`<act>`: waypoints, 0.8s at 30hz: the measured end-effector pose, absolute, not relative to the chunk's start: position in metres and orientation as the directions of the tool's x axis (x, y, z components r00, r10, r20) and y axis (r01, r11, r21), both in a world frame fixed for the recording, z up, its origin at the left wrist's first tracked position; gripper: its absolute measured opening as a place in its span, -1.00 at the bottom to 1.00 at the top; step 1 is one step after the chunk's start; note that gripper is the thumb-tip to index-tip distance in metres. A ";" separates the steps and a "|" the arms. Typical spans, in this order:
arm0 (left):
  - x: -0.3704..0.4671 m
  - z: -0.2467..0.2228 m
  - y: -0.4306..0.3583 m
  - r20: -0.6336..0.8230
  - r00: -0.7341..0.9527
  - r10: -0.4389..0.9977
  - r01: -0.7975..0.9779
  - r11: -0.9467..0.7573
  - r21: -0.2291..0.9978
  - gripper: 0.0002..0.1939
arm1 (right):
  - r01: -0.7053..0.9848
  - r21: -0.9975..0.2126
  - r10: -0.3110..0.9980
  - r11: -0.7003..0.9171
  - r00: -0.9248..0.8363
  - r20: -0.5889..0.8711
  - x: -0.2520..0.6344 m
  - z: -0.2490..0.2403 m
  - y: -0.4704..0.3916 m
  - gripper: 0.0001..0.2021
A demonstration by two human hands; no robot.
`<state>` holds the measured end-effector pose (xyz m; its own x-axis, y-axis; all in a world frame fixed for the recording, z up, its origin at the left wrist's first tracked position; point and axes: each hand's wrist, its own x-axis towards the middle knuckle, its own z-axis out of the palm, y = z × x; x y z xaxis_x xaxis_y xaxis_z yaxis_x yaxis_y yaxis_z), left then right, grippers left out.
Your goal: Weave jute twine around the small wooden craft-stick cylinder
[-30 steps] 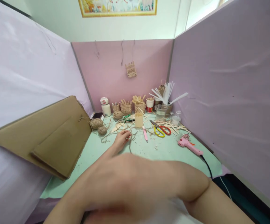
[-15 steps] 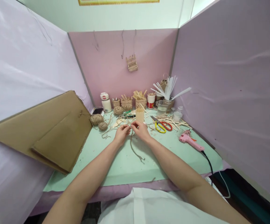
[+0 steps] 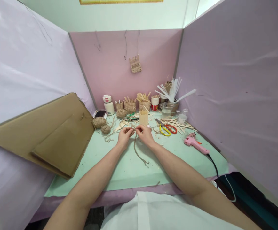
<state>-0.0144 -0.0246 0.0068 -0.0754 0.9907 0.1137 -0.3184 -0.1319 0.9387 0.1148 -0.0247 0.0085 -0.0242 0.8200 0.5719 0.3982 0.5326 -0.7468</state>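
Note:
My left hand [image 3: 125,136] and my right hand [image 3: 144,134] meet over the middle of the table, fingertips pinched close together. Between them they grip a piece of brown twine [image 3: 138,154], whose braided-looking tail hangs down and lies toward me on the green tabletop. The exact hold at the fingertips is too small to make out. Just behind my right hand stands a small panel of wooden sticks [image 3: 143,117]. Loose twine strands lie behind my left hand, near two twine balls [image 3: 99,122].
Scissors [image 3: 165,128] with red and yellow handles lie right of my hands, before scattered wooden sticks [image 3: 180,124]. A pink glue gun [image 3: 196,144] rests at the right. Folded cardboard [image 3: 54,140] leans at the left. Stick-filled baskets [image 3: 130,107], a white bottle [image 3: 108,105] and cups line the back.
Both hands stay nearly in place, with only slight finger movement at the twine. The whole view has shifted a little.

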 end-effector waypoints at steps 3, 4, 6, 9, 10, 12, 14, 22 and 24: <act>-0.014 0.006 -0.025 0.137 -0.061 0.989 -0.271 -0.148 0.951 -0.67 | 0.361 -0.777 0.828 0.515 0.025 0.560 0.115 0.010 -0.024 -0.88; -0.014 0.006 -0.025 0.144 -0.056 0.988 -0.255 -0.154 0.955 -0.68 | 0.346 -0.793 0.835 0.502 0.045 0.548 0.116 0.010 -0.024 -0.87; -0.014 0.005 -0.025 0.159 -0.051 0.986 -0.222 -0.167 0.961 -0.70 | 0.317 -0.832 0.861 0.455 0.079 0.502 0.116 0.010 -0.023 -0.85; -0.014 0.004 -0.025 0.184 -0.065 0.981 -0.164 -0.192 0.967 -0.75 | 0.312 -0.874 0.906 0.373 0.083 0.416 0.116 0.010 -0.023 -0.79; -0.014 0.004 -0.025 0.197 -0.074 0.978 -0.138 -0.205 0.969 -0.76 | 0.318 -0.878 0.914 0.357 0.075 0.399 0.115 0.009 -0.022 -0.78; -0.013 0.005 -0.026 0.228 -0.089 0.970 -0.084 -0.235 0.968 -0.79 | 0.321 -0.881 0.921 0.347 0.058 0.385 0.115 0.009 -0.022 -0.78; -0.012 0.007 -0.028 0.253 -0.093 0.963 -0.039 -0.258 0.965 -0.81 | 0.298 -0.887 0.923 0.353 0.048 0.383 0.114 0.008 -0.022 -0.79; -0.010 0.010 -0.031 0.260 -0.122 0.958 0.048 -0.256 0.966 -0.88 | 0.241 -0.913 0.939 0.328 0.022 0.343 0.112 0.003 -0.018 -0.81; -0.011 0.008 -0.030 0.269 -0.127 0.955 0.063 -0.263 0.963 -0.89 | 0.271 -0.907 0.939 0.321 0.031 0.342 0.112 0.002 -0.018 -0.81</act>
